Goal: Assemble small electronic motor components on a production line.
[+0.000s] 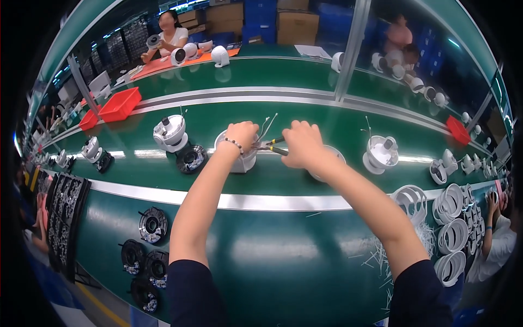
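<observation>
My right hand [306, 143] is closed round cutting pliers [277, 150] with black-and-yellow handles. Their jaws point left, close to the fingers of my left hand [241, 136]. That hand is curled over the top of a white rounded housing [243, 163] on the green conveyor; whatever its fingers pinch is hidden. Thin white-tipped wires [266, 126] stick up between my hands. Partly behind my right forearm sits another white round part [333, 154]. Left of my left hand stands a white housing with wires [170, 133], beside a black ring part [191, 158].
Another wired white housing [381, 154] is on the conveyor at right. Black ring parts [152, 224] lie on the near bench at left. White rings [452, 236] and cut plastic strips [381, 256] lie at right. Red trays [121, 104] and a metal post [351, 54] stand beyond; people work nearby.
</observation>
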A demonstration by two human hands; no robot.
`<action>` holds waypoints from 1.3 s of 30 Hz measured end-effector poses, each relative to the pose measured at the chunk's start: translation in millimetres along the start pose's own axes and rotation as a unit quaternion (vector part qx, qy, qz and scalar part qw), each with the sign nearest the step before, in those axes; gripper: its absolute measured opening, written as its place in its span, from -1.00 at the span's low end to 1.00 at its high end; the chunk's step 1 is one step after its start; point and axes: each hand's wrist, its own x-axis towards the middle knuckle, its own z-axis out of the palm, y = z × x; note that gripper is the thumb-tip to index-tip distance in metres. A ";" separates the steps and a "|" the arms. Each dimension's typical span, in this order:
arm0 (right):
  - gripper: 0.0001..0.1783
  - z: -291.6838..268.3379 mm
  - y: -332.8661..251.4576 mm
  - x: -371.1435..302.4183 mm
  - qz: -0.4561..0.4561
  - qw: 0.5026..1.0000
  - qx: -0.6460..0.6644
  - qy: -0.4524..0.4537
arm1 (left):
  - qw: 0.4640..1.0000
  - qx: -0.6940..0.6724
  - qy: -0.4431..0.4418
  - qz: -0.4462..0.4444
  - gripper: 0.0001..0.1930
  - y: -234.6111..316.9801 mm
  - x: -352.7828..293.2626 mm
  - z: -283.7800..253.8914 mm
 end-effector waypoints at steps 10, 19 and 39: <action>-0.61 -5.4 21.4 4.6 0.026 0.998 -0.061 -0.017 | 0.998 -0.037 0.036 0.040 -0.76 -6.2 15.6 4.1; -0.74 3.9 26.2 -1.4 0.014 0.996 -0.087 0.019 | 0.987 -0.061 -0.119 -0.089 -0.61 12.2 22.8 -8.7; -0.72 3.7 79.6 -21.2 0.042 0.993 -0.108 0.006 | 0.997 -0.048 -0.064 -0.008 -0.81 65.5 48.5 0.3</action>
